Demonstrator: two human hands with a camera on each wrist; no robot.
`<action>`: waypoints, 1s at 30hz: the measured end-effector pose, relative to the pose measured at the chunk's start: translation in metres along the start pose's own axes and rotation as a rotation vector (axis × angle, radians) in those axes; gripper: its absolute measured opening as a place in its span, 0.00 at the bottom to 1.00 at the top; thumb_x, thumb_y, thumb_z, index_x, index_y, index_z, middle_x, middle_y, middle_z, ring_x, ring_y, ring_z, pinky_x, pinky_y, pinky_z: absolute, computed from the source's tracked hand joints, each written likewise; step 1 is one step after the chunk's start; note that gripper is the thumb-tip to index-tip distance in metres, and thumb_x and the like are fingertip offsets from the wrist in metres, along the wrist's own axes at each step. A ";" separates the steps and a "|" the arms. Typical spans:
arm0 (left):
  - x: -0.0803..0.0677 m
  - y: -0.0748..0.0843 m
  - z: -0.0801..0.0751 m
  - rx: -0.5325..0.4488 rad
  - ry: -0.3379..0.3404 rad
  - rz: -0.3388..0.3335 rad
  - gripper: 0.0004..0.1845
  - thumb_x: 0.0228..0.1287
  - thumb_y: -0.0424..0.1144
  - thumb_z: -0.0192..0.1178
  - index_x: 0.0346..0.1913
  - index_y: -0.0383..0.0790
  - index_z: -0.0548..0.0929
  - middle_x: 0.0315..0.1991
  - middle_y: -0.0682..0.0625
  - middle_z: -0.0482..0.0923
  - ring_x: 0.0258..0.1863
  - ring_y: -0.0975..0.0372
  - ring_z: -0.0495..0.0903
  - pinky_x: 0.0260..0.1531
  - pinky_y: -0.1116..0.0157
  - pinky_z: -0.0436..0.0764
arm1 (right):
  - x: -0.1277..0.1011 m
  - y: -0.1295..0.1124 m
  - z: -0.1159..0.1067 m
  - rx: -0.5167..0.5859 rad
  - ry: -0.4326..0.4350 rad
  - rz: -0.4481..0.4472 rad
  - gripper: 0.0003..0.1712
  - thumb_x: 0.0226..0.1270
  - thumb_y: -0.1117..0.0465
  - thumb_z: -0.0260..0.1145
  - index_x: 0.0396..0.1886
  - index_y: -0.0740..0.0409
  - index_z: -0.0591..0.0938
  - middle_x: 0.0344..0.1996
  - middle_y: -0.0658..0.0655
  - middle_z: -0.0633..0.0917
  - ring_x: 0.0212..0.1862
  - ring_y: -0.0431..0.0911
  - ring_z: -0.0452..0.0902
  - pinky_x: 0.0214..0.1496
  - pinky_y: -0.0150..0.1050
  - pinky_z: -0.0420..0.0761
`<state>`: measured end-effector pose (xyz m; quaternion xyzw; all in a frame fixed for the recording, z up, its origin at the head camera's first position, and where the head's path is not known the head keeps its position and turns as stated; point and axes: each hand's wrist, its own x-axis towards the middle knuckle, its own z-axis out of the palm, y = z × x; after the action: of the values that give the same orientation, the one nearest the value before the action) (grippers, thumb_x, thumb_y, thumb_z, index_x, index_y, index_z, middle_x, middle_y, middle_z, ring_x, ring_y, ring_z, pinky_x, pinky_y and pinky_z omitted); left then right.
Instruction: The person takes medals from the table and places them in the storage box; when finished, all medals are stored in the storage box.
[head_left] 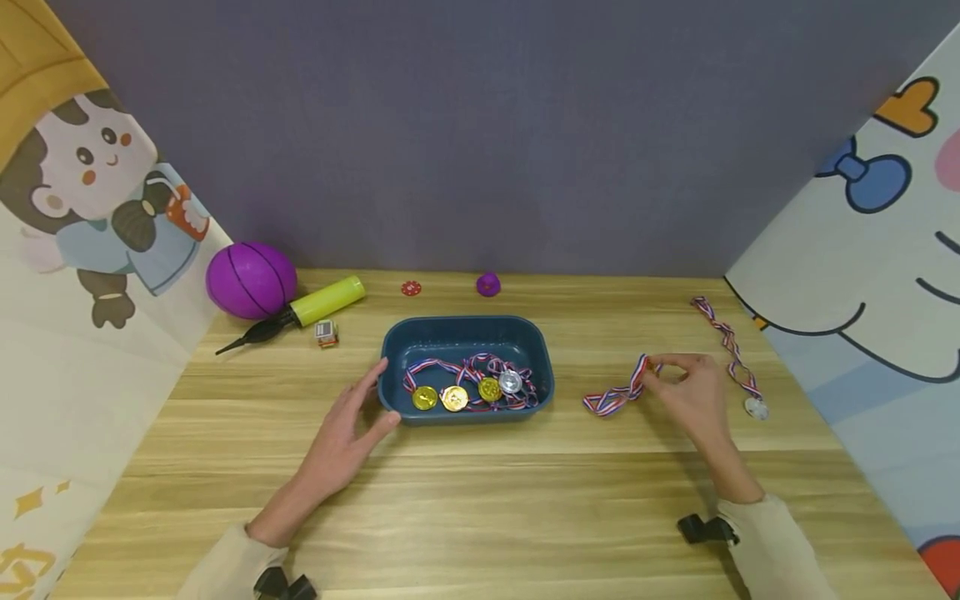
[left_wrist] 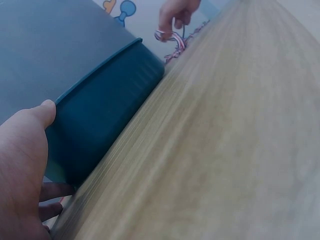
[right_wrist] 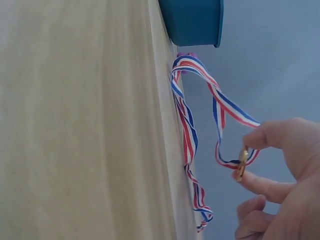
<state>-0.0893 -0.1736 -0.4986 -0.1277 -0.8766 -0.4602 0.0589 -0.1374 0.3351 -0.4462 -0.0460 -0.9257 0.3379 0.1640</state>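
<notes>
A dark blue rectangular bin (head_left: 465, 418) sits mid-table, holding several gold and silver medals with striped ribbons. My left hand (head_left: 343, 433) rests against its left end, thumb and fingers spread and fairly straight; in the left wrist view the thumb (left_wrist: 46, 112) touches near the rim. To the right of the bin, my right hand (head_left: 693, 398) pinches a gold medal (right_wrist: 242, 164) between thumb and index finger. The medal's red, white and blue ribbon (head_left: 611, 402) trails to the left onto the table. Beyond that hand lies a silver medal (head_left: 756, 407) with a twisted ribbon (head_left: 727, 337).
At the back left are a purple ball (head_left: 251, 279), a yellow-green hand pump (head_left: 327, 301) and a small box-like item (head_left: 326, 333). A red chip (head_left: 411, 288) and a small purple object (head_left: 488, 284) lie behind the bin. Printed panels and a grey wall surround the table.
</notes>
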 end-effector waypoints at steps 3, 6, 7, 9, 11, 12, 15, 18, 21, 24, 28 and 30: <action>0.000 0.001 0.000 0.000 0.000 -0.001 0.41 0.83 0.49 0.65 0.91 0.61 0.58 0.83 0.36 0.69 0.77 0.36 0.72 0.75 0.27 0.67 | 0.003 0.006 0.001 -0.001 -0.015 -0.031 0.14 0.65 0.62 0.81 0.47 0.65 0.95 0.50 0.73 0.92 0.15 0.37 0.58 0.22 0.37 0.66; 0.000 0.002 0.000 0.000 -0.001 -0.001 0.42 0.83 0.48 0.65 0.91 0.61 0.58 0.82 0.36 0.69 0.76 0.36 0.72 0.75 0.27 0.67 | 0.003 0.011 0.002 0.000 -0.046 -0.037 0.14 0.65 0.62 0.81 0.47 0.66 0.95 0.50 0.72 0.92 0.16 0.38 0.62 0.20 0.37 0.65; 0.000 0.002 0.000 -0.001 -0.001 -0.001 0.42 0.82 0.48 0.65 0.91 0.61 0.58 0.82 0.35 0.69 0.76 0.36 0.72 0.75 0.27 0.67 | 0.003 0.012 0.003 -0.004 -0.059 -0.035 0.14 0.65 0.63 0.80 0.48 0.66 0.95 0.50 0.71 0.92 0.19 0.41 0.70 0.23 0.36 0.67; 0.000 0.002 0.000 -0.001 -0.001 0.000 0.42 0.83 0.48 0.65 0.91 0.60 0.58 0.81 0.35 0.70 0.75 0.36 0.73 0.75 0.27 0.68 | 0.003 0.014 0.004 -0.011 -0.095 -0.021 0.15 0.67 0.62 0.79 0.49 0.66 0.94 0.51 0.70 0.93 0.31 0.52 0.85 0.32 0.35 0.75; 0.000 0.002 0.000 -0.001 -0.001 0.001 0.41 0.83 0.48 0.65 0.91 0.60 0.58 0.80 0.35 0.71 0.75 0.36 0.74 0.74 0.27 0.68 | 0.003 0.016 0.005 -0.026 -0.139 -0.012 0.16 0.69 0.60 0.78 0.51 0.66 0.94 0.52 0.69 0.93 0.49 0.63 0.90 0.47 0.42 0.84; 0.000 0.001 0.000 -0.001 -0.001 0.001 0.41 0.83 0.48 0.65 0.91 0.59 0.58 0.80 0.34 0.72 0.75 0.36 0.74 0.74 0.27 0.68 | 0.003 0.017 0.005 -0.033 -0.158 -0.009 0.16 0.70 0.60 0.78 0.52 0.66 0.94 0.52 0.69 0.93 0.57 0.67 0.88 0.53 0.46 0.85; 0.000 0.002 0.000 0.006 -0.001 0.004 0.41 0.83 0.47 0.65 0.91 0.58 0.59 0.80 0.34 0.72 0.74 0.35 0.75 0.74 0.26 0.68 | 0.003 0.020 0.007 -0.050 -0.187 -0.009 0.17 0.71 0.58 0.78 0.52 0.66 0.93 0.52 0.69 0.93 0.63 0.70 0.85 0.64 0.63 0.83; 0.000 0.001 0.001 0.006 -0.002 0.006 0.41 0.83 0.46 0.65 0.91 0.57 0.59 0.80 0.34 0.71 0.74 0.35 0.75 0.74 0.26 0.68 | 0.003 0.022 0.008 -0.068 -0.178 -0.031 0.17 0.69 0.58 0.78 0.51 0.65 0.94 0.51 0.68 0.93 0.60 0.69 0.87 0.58 0.58 0.85; 0.000 0.002 0.000 0.001 -0.003 0.002 0.41 0.83 0.47 0.65 0.91 0.58 0.58 0.81 0.34 0.71 0.75 0.35 0.74 0.74 0.26 0.67 | 0.004 0.022 0.009 -0.077 -0.172 -0.047 0.17 0.68 0.59 0.79 0.51 0.65 0.94 0.51 0.68 0.93 0.56 0.67 0.89 0.52 0.50 0.85; 0.000 0.001 0.000 -0.005 -0.002 -0.005 0.41 0.83 0.48 0.65 0.91 0.60 0.58 0.81 0.35 0.71 0.75 0.36 0.74 0.75 0.26 0.67 | 0.003 0.021 0.010 -0.081 -0.173 -0.043 0.18 0.68 0.60 0.80 0.53 0.67 0.93 0.52 0.69 0.93 0.51 0.64 0.90 0.45 0.41 0.83; 0.000 0.001 0.000 -0.005 -0.004 -0.008 0.42 0.83 0.47 0.65 0.91 0.60 0.58 0.81 0.35 0.71 0.75 0.35 0.74 0.74 0.26 0.67 | 0.002 0.017 0.009 -0.076 -0.150 -0.037 0.19 0.65 0.61 0.80 0.53 0.66 0.93 0.51 0.68 0.93 0.42 0.56 0.86 0.36 0.35 0.78; 0.000 0.001 0.000 0.002 -0.004 -0.006 0.42 0.83 0.46 0.65 0.91 0.59 0.58 0.80 0.34 0.72 0.74 0.36 0.74 0.74 0.26 0.68 | 0.002 0.013 0.008 -0.076 -0.122 -0.055 0.19 0.63 0.62 0.81 0.52 0.65 0.93 0.49 0.67 0.93 0.37 0.50 0.82 0.32 0.34 0.75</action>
<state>-0.0890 -0.1726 -0.4976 -0.1260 -0.8774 -0.4594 0.0561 -0.1423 0.3405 -0.4600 -0.0061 -0.9469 0.3002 0.1147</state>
